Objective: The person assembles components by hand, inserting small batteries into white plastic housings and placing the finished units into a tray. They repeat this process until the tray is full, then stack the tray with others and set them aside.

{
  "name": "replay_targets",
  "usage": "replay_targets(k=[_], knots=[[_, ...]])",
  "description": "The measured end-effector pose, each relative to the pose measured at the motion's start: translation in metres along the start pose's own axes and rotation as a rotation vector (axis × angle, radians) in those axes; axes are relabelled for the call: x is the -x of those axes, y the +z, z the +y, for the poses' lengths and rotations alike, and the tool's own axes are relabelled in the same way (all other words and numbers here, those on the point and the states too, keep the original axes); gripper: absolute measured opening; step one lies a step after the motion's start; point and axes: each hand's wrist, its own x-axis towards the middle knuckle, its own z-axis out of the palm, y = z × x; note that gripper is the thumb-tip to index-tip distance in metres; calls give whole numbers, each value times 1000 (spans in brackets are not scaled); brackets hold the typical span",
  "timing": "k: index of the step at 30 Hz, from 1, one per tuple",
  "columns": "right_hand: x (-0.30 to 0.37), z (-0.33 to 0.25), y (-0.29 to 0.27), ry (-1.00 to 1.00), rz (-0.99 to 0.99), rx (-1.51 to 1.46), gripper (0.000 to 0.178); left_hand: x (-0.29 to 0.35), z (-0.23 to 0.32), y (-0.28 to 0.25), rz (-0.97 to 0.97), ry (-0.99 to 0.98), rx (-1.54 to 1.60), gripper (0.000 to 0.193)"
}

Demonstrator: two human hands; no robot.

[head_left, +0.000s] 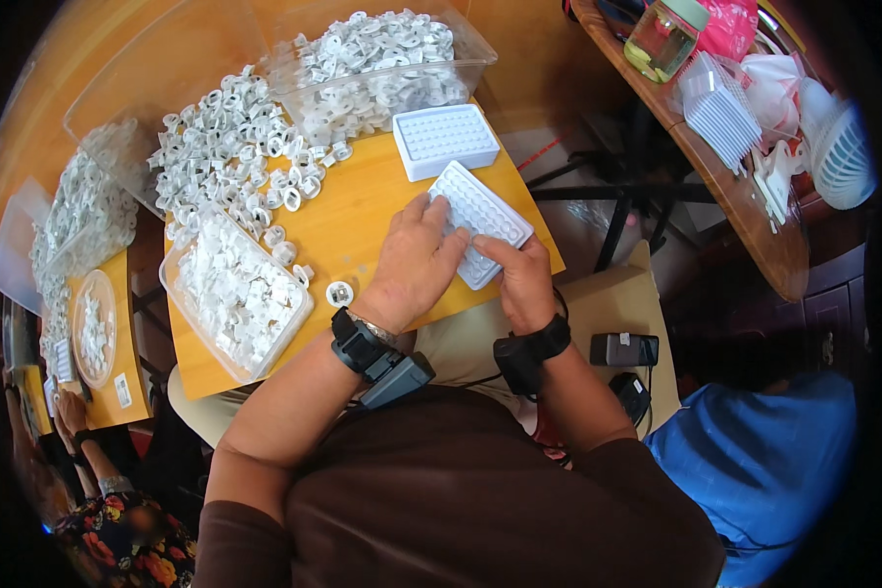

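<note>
A white plastic tray (481, 216) with rows of round wells is tilted over the front right of the yellow table. My right hand (521, 274) grips its near right corner, thumb on top. My left hand (409, 257) is closed at the tray's left edge, fingers bent onto its upper face; whether a small part is under the fingertips is hidden. Just behind is a stack of similar white trays (446, 140). One loose white round part (339, 293) lies left of my left wrist. A clear box (250, 309) full of small white pieces sits at the table's front left.
White round parts (230, 147) are heaped at the back left, beside a full clear bin (377, 83). At far left a co-worker's hands (69, 412) are at another table. A wooden table (701, 157) at right carries a jar (664, 44) and a fan (843, 157). A cardboard box (612, 309) stands beside me.
</note>
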Motion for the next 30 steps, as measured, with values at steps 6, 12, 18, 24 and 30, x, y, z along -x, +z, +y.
replay_targets(k=[6, 12, 18, 24, 30], knots=[[-5, 4, 9, -93, -3, 107, 39, 1, -20, 28, 148, 20, 151, 61], [-6, 10, 4, -103, 34, 97, 39, 4, -15, 41, 178, 15, 126, 64], [-4, 12, 10, -178, 33, 177, 36, 5, -17, 41, 186, -40, 273, 65], [-4, 13, 17, -277, 19, 409, 36, 4, -11, 42, 253, -140, 1017, 69], [1, 2, 40, -444, -10, 870, 40, 6, -4, 37, 340, -256, 1310, 62]])
